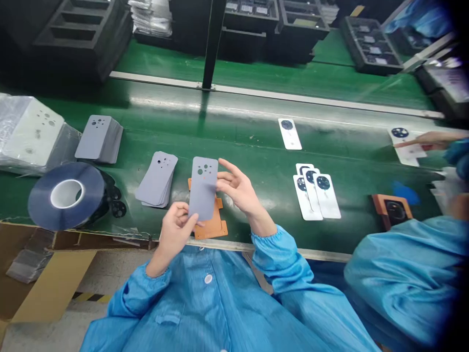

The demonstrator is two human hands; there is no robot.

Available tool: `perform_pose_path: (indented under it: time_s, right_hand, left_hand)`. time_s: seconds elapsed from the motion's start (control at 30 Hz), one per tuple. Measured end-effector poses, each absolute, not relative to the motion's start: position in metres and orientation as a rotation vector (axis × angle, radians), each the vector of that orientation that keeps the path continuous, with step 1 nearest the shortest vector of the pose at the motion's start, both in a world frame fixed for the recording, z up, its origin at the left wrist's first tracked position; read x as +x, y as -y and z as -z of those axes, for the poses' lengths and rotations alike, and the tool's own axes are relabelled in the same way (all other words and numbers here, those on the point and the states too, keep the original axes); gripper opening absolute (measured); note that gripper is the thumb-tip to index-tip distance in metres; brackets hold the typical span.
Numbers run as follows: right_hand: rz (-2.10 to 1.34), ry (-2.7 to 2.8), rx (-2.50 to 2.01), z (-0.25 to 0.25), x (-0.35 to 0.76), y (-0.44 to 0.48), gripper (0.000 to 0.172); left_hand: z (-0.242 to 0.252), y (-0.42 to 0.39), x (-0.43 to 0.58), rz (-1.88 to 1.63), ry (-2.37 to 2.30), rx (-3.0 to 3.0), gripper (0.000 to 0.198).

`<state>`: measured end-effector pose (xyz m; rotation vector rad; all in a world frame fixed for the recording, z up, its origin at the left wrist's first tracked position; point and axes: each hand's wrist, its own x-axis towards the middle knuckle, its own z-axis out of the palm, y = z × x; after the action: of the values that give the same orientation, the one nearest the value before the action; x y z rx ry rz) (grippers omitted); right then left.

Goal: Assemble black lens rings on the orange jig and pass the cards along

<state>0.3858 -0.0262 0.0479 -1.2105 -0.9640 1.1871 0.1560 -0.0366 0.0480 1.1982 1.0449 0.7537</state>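
A grey phone back cover (203,193) with camera holes is held up nearly upright in front of me. My left hand (176,226) is closed on its lower left corner, thumb on the face. At its right edge, the fingertips and thumb of my right hand (236,188) meet the cover, with the index finger stretched toward the top corner. Behind and below the cover, an orange fixture (212,229) lies on the bench, partly hidden. To the left sits a fanned stack of grey covers (156,181).
Another cover stack (95,139), a tape roll (36,205) and a plastic-wrapped bundle (31,134) are on the left. White panels with dark camera discs (328,200) lie right. A co-worker's hand (436,139) works at far right, near an orange-and-black fixture (381,208). Black trays (252,41) stand behind the rail.
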Motion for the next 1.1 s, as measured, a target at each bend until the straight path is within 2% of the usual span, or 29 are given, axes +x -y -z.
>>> perform_pose_path:
  time_s: [0.07,0.13,0.23,0.3,0.37,0.47,0.6,0.77,1.1]
  right_hand:
    - [-1.209,0.980,-1.190,-0.052,0.384,0.023,0.081]
    - [-1.215,1.014,-1.211,-0.051,0.382,0.022,0.074]
    - [-1.210,1.083,-1.267,-0.044,0.381,0.024,0.060]
    - [-1.188,1.105,-1.296,-0.038,0.383,0.028,0.056]
    - [-1.158,1.121,-1.316,-0.033,0.385,0.031,0.054]
    - [-1.149,1.191,-1.340,-0.028,0.389,0.035,0.052]
    - [-1.127,1.344,-1.374,-0.021,0.389,0.040,0.050]
    - [-0.871,1.493,-1.475,-0.011,0.385,0.043,0.047]
    - [-0.698,1.600,-1.463,-0.003,0.383,0.047,0.041]
  left_hand:
    - [-0.032,0.047,0.160,-0.686,-1.060,1.324,0.027]
    - [-0.020,0.053,0.157,-0.768,-1.162,1.597,0.029]
    - [-0.010,0.054,0.146,-0.925,-1.161,2.093,0.060]
    - [-0.006,0.055,0.140,-0.865,-1.014,2.329,0.082]
    - [-0.001,0.057,0.136,-0.727,-0.899,2.466,0.092]
    - [0.008,0.060,0.135,-0.602,-0.835,2.549,0.088]
    - [0.018,0.063,0.137,-0.653,-0.784,2.564,0.078]
    - [0.022,0.066,0.136,-0.638,-0.783,2.555,0.069]
    - [0.025,0.066,0.135,-0.721,-0.811,2.530,0.068]
